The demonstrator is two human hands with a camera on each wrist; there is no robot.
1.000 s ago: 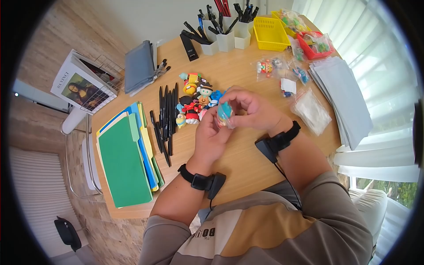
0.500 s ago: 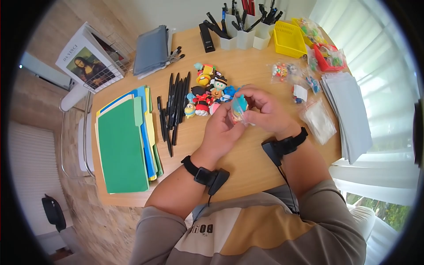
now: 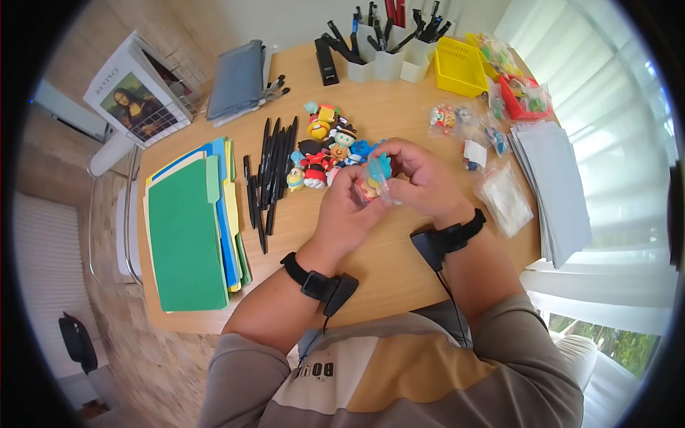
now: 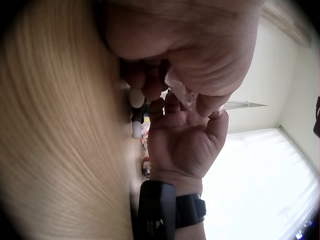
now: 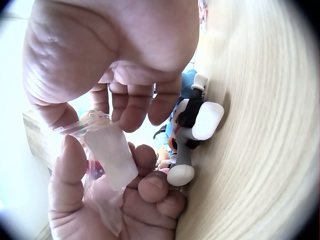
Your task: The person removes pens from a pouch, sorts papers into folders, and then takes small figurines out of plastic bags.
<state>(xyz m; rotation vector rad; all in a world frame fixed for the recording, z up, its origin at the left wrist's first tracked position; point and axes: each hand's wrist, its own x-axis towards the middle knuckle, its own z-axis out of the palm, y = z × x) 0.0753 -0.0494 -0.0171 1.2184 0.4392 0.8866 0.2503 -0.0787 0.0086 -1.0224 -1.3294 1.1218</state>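
Both hands hold a small toy figure point(image 3: 378, 167) in a clear plastic bag, in front of a heap of toy figures point(image 3: 335, 146). The figure has a teal top with red and yellow below. My left hand point(image 3: 347, 214) grips the bag from below, its thumb along the near side. From the right, my right hand point(image 3: 432, 184) pinches the bag's upper edge between thumb and fingers. In the right wrist view a white slip point(image 5: 112, 155) shows through the clear bag point(image 5: 107, 210), and the fingers hide much of the figure.
Black pens point(image 3: 275, 164) and coloured folders point(image 3: 185, 228) lie to the left. Bagged toys point(image 3: 449, 118), a bag of white contents point(image 3: 505, 198) and grey envelopes point(image 3: 549, 189) lie to the right. Behind stand pen holders point(image 3: 389, 64), a yellow basket point(image 3: 459, 68) and a red basket point(image 3: 524, 100).
The head view has shifted. Both hands keep hold of the bagged figure; it has turned slightly, with more of its red and yellow lower part now showing between the hands.
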